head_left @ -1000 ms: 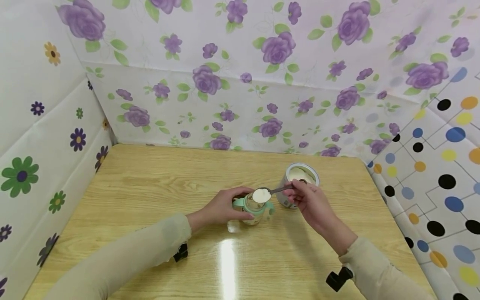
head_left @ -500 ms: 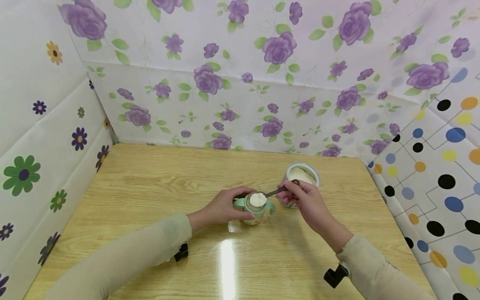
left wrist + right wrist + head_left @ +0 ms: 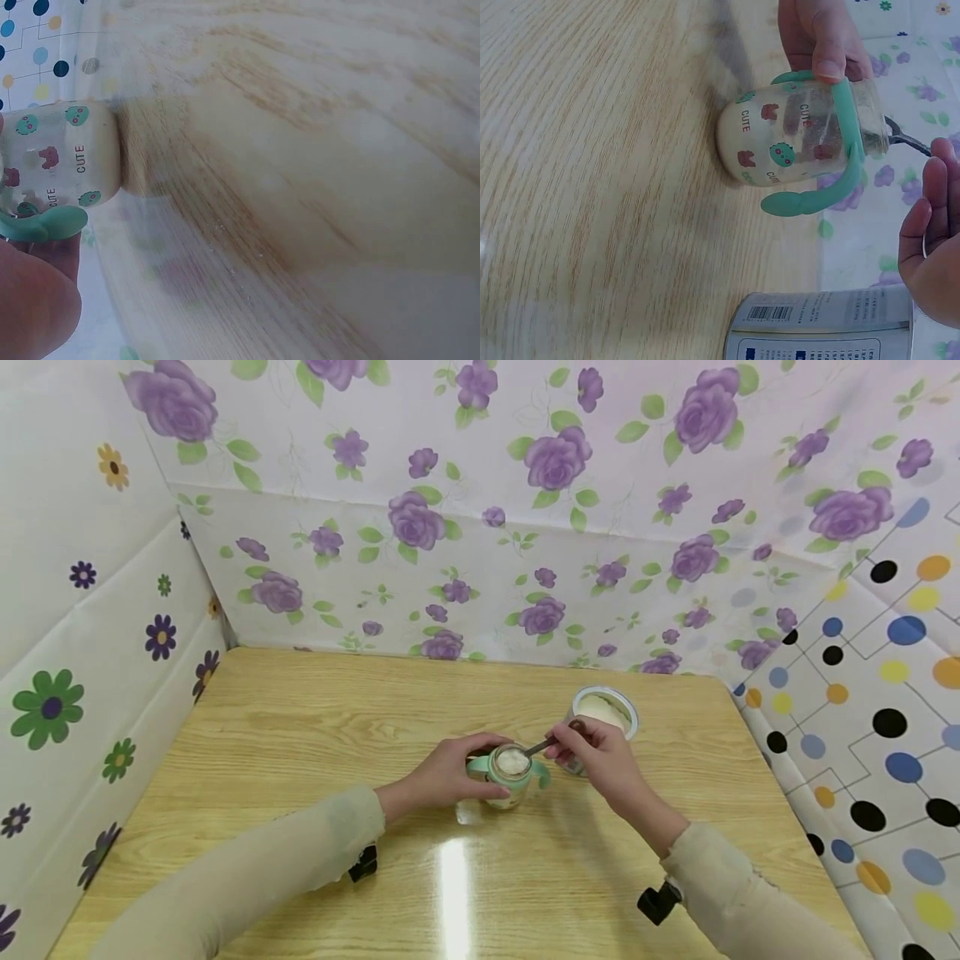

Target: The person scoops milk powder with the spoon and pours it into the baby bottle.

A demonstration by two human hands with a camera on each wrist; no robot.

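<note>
A clear baby bottle [image 3: 795, 135] with mint-green handles and CUTE prints stands upright on the table, its mouth uncovered. My left hand [image 3: 448, 773] grips it around the neck and left handle. In my right hand [image 3: 600, 762] I pinch the handle of a dark metal spoon [image 3: 542, 746], its bowl end down in the bottle's mouth. White powder [image 3: 513, 762] shows at that mouth, and a pale layer covers the bottle's bottom in the right wrist view. Behind my right hand stands an uncovered can [image 3: 633, 714] of cream-coloured powder, partly hidden by the hand.
The wooden table [image 3: 315, 710] meets a floral cloth wall [image 3: 480, 585] at the back, with patterned sheets at both sides. A small clear piece [image 3: 468, 812] lies just left of the bottle's base. Specks of powder [image 3: 232, 271] dot the tabletop.
My right hand has moved left and slightly down, bringing the heaped spoon from above the bottle into its mouth. The left hand and bottle have stayed in place.
</note>
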